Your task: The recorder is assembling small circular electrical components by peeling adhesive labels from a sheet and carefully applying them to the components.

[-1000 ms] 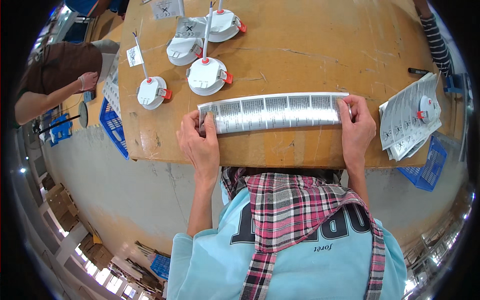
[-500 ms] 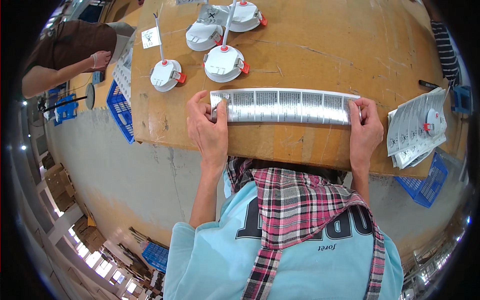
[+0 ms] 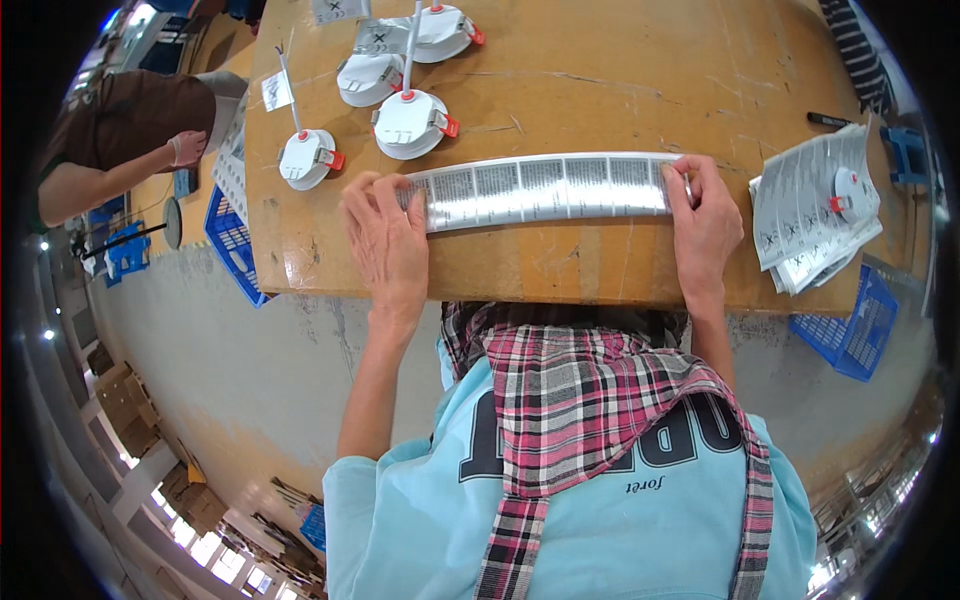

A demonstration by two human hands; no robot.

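Long silvery strip of printed labels (image 3: 545, 188) is lying flat on wooden desk (image 3: 620, 80), left hand (image 3: 385, 240) and right hand (image 3: 703, 222) fingers pinching its ends.

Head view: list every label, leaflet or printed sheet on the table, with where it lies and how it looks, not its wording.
Label strip: long silvery band of printed panels, table front, left hand and right hand on its ends.
Leaflet stack: white printed sheets, right edge, a small round lamp on top.
Small tag: white, far left.
Loose sheets: grey-white, under the far lamps.
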